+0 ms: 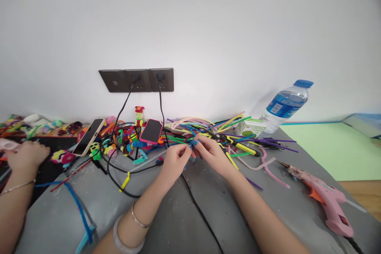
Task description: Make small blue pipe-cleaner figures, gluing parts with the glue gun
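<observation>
My left hand [177, 158] and my right hand [210, 152] meet fingertip to fingertip above the middle of the grey table. Both are closed in a pinch on a small blue pipe cleaner [191, 143], mostly hidden by my fingers. Just behind my hands lies a heap of loose pipe cleaners [196, 121] in many colours. Pliers [242, 145] with yellow-and-black handles lie on the heap beside my right hand. A phone in a pink case [151, 131] rests among colourful pipe-cleaner pieces, beyond my left hand.
At right lie a pink glue gun [326, 198], a tilted water bottle [284, 105] and a small box [250, 127]. Black cables [196, 206] cross the table from wall sockets [137, 80]. Another person's hand [28, 154] is at left, near a second phone [89, 137] and blue pipe cleaners [79, 206].
</observation>
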